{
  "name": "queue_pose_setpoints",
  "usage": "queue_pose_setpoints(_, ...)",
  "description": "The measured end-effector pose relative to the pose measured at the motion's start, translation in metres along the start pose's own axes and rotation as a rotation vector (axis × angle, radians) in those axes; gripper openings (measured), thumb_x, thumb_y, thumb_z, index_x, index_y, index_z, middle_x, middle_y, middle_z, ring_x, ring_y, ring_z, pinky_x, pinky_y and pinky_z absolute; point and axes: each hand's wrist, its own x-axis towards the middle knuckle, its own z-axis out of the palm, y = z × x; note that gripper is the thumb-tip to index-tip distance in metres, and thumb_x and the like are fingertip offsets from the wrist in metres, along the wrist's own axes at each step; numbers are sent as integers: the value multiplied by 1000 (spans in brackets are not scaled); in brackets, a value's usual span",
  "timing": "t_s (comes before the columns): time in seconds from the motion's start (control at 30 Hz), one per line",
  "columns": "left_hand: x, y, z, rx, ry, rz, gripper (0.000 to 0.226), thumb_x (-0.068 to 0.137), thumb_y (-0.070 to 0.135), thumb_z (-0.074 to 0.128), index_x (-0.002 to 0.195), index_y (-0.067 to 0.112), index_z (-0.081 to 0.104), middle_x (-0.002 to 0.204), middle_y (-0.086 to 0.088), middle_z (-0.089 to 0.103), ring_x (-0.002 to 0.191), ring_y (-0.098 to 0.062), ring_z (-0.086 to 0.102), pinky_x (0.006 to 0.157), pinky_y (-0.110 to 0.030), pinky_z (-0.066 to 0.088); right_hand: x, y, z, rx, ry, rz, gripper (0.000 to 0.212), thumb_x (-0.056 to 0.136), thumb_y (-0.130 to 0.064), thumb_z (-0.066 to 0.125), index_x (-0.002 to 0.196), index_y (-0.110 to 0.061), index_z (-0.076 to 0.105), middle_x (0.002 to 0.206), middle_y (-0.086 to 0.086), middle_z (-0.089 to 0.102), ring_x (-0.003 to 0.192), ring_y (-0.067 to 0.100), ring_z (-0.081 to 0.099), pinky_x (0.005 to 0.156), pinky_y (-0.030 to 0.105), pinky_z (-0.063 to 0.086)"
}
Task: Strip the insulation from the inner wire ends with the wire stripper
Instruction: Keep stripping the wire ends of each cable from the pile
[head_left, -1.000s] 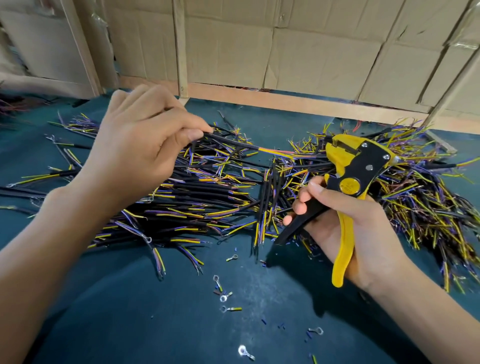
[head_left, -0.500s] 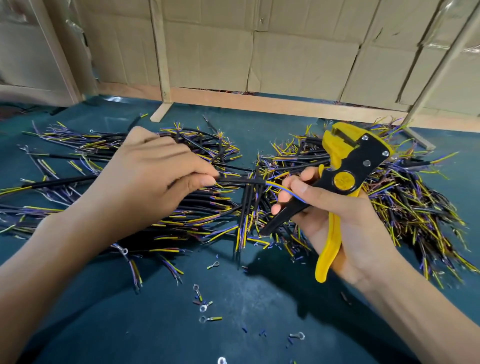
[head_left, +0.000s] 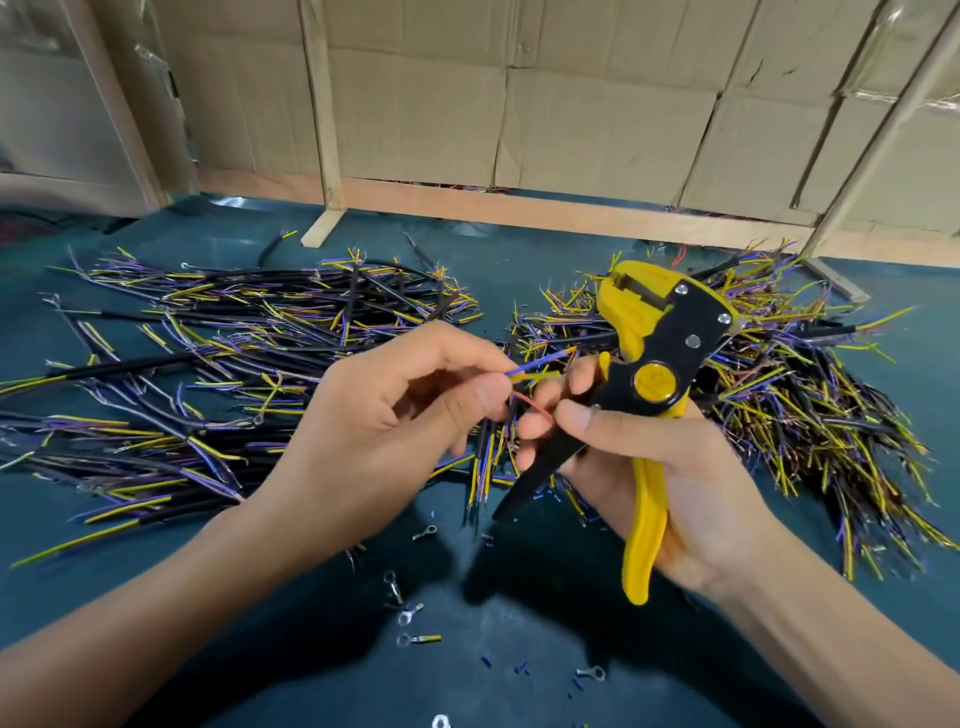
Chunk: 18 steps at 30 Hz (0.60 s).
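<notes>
My left hand (head_left: 395, 421) pinches one cable end between thumb and forefinger. Its blue, yellow and red inner wires (head_left: 540, 366) fan out toward my right hand, and the cable's black sheath is hidden inside my fist. My right hand (head_left: 639, 457) grips the yellow-and-black wire stripper (head_left: 654, 374) by its handles, head pointing up and away. The fingertips of that hand touch the red inner wire (head_left: 532, 408). The stripper's jaws (head_left: 636, 288) hold nothing.
Two heaps of black cables with yellow and blue wire ends lie on the dark teal table: one on the left (head_left: 234, 374), one on the right (head_left: 810, 395). Loose ring terminals (head_left: 410, 613) and insulation bits lie near the front. A cardboard wall (head_left: 571, 104) stands behind.
My left hand drew the cable out of the left heap toward me and to the centre. My right hand brought the stripper closer, and its fingers now touch the wire ends.
</notes>
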Motion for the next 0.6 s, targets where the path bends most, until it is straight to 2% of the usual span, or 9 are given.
queue_pose_setpoints(0.1,2,3,-1,-183,4,-86,6,93,22,66,92,25,72,74,2,69,54,-7,54,51,-15,43,0,3,2,-43,13,-35,22,74,13,65,90,-2,59,86,20,65,75,33,69,68,43,57)
queue_pose_setpoints(0.2,6,0,-2,-307,28,-163,7,90,26,69,90,24,75,71,-3,67,53,-11,52,47,-13,37,0,4,2,-70,21,-40,16,77,8,67,89,-1,62,84,21,64,72,34,67,66,43,57)
queue_pose_setpoints(0.33,8,-3,-4,-248,88,-137,10,91,24,67,93,17,73,71,-1,62,46,-15,42,47,-16,34,-2,2,0,-73,4,60,7,76,0,66,83,-2,67,83,25,64,70,38,67,62,47,56)
queue_pose_setpoints(0.4,10,-4,-5,-231,126,-118,13,92,23,66,98,13,72,74,0,63,45,-14,41,47,-16,35,-1,2,-2,-102,-1,137,14,66,-3,65,79,-1,68,83,29,65,72,43,68,62,48,57)
queue_pose_setpoints(0.47,11,-3,-7,-235,147,-110,14,94,20,62,99,12,71,75,0,64,44,-15,40,47,-15,34,0,5,-4,-89,-2,222,26,56,-14,61,76,0,70,83,30,65,75,46,69,61,48,58)
queue_pose_setpoints(0.53,13,-1,-8,-256,168,-104,14,94,20,61,99,12,70,74,0,64,44,-15,39,45,-16,33,0,7,-6,-71,-22,240,32,55,-16,59,80,1,70,86,31,65,82,48,69,65,50,58)
queue_pose_setpoints(0.6,15,-1,-10,-278,202,-99,14,94,20,62,100,10,70,73,1,63,44,-16,38,45,-16,33,-1,6,-8,-94,-93,205,32,69,-14,60,93,5,70,92,32,64,90,49,67,80,54,57)
